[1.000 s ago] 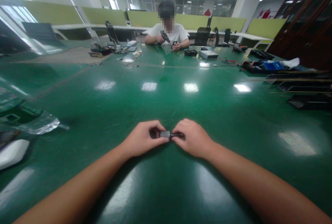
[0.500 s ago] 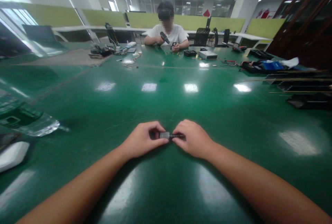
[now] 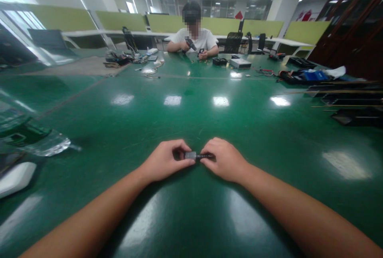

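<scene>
Both my hands rest on the green table (image 3: 191,114) near its front edge. My left hand (image 3: 164,160) is closed, pinching a small grey cylindrical part (image 3: 190,155) between thumb and fingers. My right hand (image 3: 223,159) is closed too, pinching a thin dark piece (image 3: 204,156) that joins the grey part's right end. The two hands almost touch, with the small part bridging them just above the table top.
A clear plastic bag (image 3: 32,140) and a white object (image 3: 14,178) lie at the left. Black trays and thin rods (image 3: 350,104) sit at the right. Across the table a person in a white shirt (image 3: 193,40) holds a tool among scattered parts and a grey box (image 3: 239,63).
My hands and the small part stay almost still. The person opposite has lowered the tool a little.
</scene>
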Available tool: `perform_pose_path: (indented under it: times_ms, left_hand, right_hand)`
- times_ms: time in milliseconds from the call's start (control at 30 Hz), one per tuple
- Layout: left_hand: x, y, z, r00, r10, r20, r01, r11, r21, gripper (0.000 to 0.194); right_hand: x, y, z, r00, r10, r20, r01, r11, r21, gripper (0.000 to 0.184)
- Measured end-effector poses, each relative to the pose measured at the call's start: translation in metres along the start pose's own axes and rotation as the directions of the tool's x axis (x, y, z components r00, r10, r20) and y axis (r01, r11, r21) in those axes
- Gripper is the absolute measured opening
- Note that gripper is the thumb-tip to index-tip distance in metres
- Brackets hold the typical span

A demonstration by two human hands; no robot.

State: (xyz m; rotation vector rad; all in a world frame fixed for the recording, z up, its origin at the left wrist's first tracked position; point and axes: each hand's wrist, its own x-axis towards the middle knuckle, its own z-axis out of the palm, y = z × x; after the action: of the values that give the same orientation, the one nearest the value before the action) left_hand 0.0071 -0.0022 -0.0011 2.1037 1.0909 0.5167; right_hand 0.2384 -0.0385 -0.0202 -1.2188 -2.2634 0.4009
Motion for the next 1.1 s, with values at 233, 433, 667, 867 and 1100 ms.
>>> perform_pose_path:
  times_ms: [233, 433, 667, 867, 1100]
  left_hand:
    - [-0.0001, 0.0015, -0.0003, 1.000, -0.002, -0.007, 0.001, 1.000, -0.002, 0.027]
    - [-0.0002, 0.0027, -0.0009, 1.000, -0.009, -0.008, 0.009, 1.000, 0.006, 0.026]
    - [-0.0001, 0.0049, -0.0014, 1.000, -0.019, 0.002, 0.019, 1.000, -0.001, 0.027]
    - [-0.0005, 0.0042, -0.0017, 1.000, -0.019, -0.002, 0.019, 1.000, -0.001, 0.027]
    - [0.0002, 0.0018, -0.0004, 1.000, -0.027, -0.003, 0.027, 1.000, -0.004, 0.028]
  right_hand:
    - [-0.0008, 0.0004, -0.0011, 1.000, 0.012, 0.013, -0.012, 1.000, -0.006, 0.006]
    - [-0.0016, 0.0014, -0.0020, 1.000, 0.013, 0.009, -0.013, 1.000, -0.011, 0.006]
    - [-0.0025, 0.0031, -0.0041, 1.000, 0.022, 0.006, -0.022, 1.000, -0.014, 0.005]
    - [-0.0036, 0.0043, -0.0048, 0.999, 0.030, 0.011, -0.030, 0.999, -0.014, 0.006]
    - [-0.0051, 0.0049, -0.0061, 0.999, 0.036, 0.013, -0.036, 0.999, -0.021, 0.005]
